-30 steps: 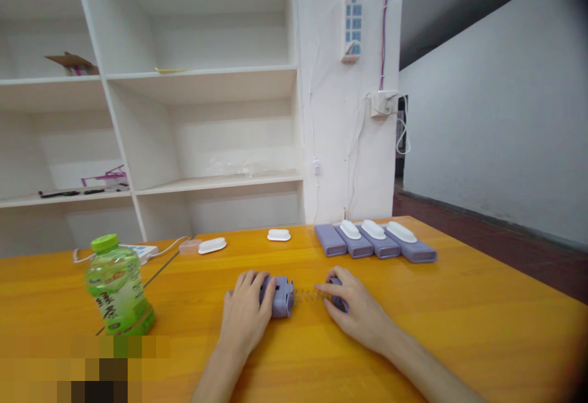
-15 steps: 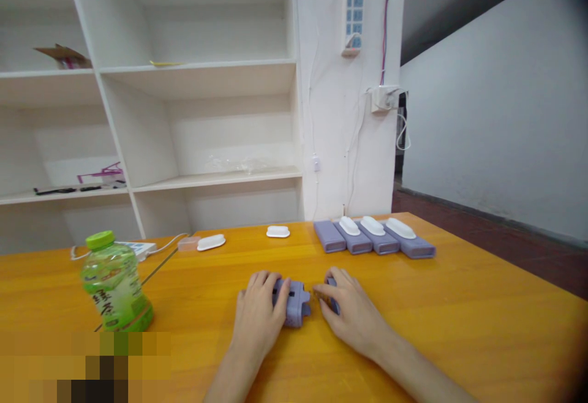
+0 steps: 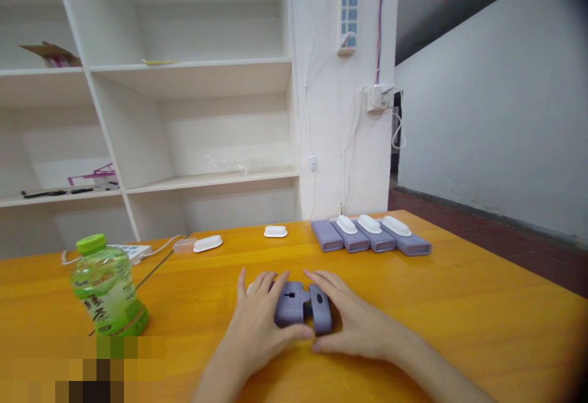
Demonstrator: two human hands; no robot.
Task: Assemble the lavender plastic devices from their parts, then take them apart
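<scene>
My left hand is wrapped round a purple plastic housing with a small dark slot on top. My right hand grips a purple end cap with a dark oval opening, its thumb at the near side and fingers at the far side. The cap stands close to the housing's right end, with a narrow gap and something dark between them. A bit of something white shows behind my left fingers, mostly hidden.
Several purple boxes, some topped with white oval pieces, stand at the back right. White pieces lie toward the back. A green bottle and a power strip are on the left of the wooden table.
The right hand has brought the end cap left, close to the housing, and turned it so its oval opening shows. My left thumb has moved down to the housing's near side.
</scene>
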